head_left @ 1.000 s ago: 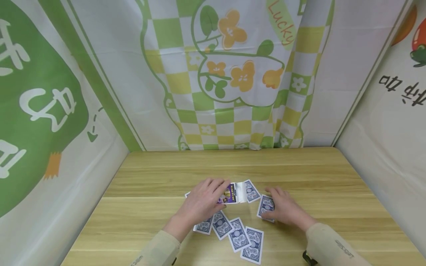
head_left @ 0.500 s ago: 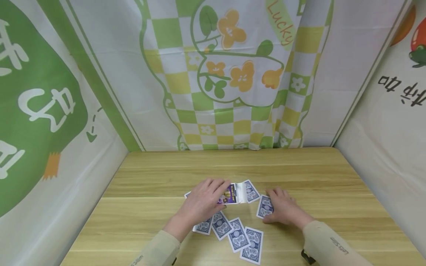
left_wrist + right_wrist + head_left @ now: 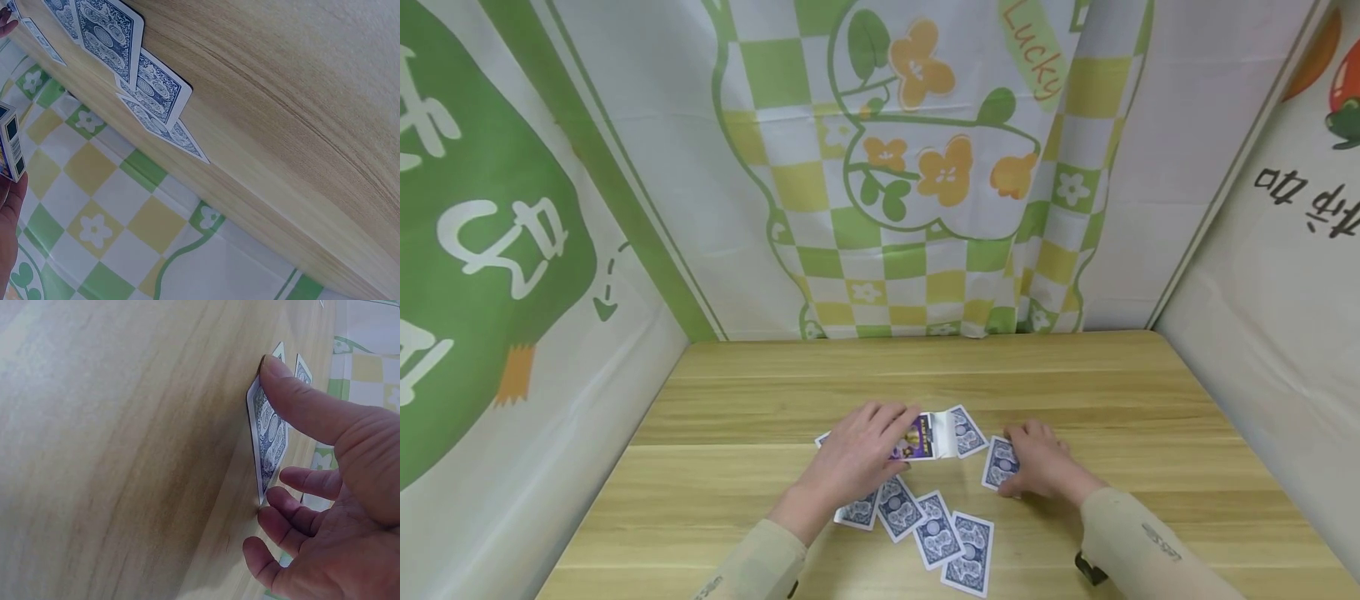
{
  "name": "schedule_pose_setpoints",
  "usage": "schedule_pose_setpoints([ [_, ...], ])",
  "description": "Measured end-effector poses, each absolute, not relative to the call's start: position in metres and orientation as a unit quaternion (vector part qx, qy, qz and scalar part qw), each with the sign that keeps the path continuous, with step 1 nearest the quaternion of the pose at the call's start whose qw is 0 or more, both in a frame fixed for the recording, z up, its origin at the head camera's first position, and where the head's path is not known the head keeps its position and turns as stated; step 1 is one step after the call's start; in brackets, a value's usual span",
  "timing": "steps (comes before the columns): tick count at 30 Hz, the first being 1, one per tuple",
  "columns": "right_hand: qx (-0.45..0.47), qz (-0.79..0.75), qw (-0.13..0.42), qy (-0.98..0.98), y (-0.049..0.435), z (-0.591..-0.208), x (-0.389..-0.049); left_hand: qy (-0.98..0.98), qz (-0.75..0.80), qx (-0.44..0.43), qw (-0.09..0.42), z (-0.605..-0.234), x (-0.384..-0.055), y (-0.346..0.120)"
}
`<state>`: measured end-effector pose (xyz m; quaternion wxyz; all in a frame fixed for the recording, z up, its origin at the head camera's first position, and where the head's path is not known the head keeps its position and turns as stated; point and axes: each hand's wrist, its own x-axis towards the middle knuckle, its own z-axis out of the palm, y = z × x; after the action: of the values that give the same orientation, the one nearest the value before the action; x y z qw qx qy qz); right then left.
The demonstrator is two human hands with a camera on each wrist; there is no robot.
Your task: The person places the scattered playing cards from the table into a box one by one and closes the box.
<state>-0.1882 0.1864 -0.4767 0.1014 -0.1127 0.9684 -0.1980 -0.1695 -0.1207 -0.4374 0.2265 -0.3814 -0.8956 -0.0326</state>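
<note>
My left hand [image 3: 856, 450] grips a purple playing-card box [image 3: 916, 439], its white flap [image 3: 944, 434] sticking out to the right. At the left edge of the left wrist view, part of that box [image 3: 12, 147] shows above the fingers. To the right, my right hand [image 3: 1043, 462] holds a blue-backed playing card [image 3: 1000, 464] on the table by its edges. In the right wrist view the thumb lies along one edge of this card [image 3: 270, 434] and the curled fingertips are near its other end. How firmly they pinch is hard to see.
Several more face-down cards lie in a loose arc: a card [image 3: 968, 432] behind the flap, overlapping cards [image 3: 938, 529] nearer me, and one partly under my left hand. The wooden table [image 3: 760, 375] meets a patterned cloth [image 3: 895, 283] at the back.
My right thumb has moved off the card's face to its near edge. The card under the right hand has shifted slightly away from me. The left hand and box have stayed put.
</note>
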Motion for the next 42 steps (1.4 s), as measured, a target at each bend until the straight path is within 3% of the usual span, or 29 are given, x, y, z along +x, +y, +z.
schedule_pose_setpoints([
  [42, -0.149, -0.164, 0.142, 0.965, 0.200, -0.468, -0.188, -0.895, -0.036, -0.379, 0.232, -0.439, -0.171, -0.121],
])
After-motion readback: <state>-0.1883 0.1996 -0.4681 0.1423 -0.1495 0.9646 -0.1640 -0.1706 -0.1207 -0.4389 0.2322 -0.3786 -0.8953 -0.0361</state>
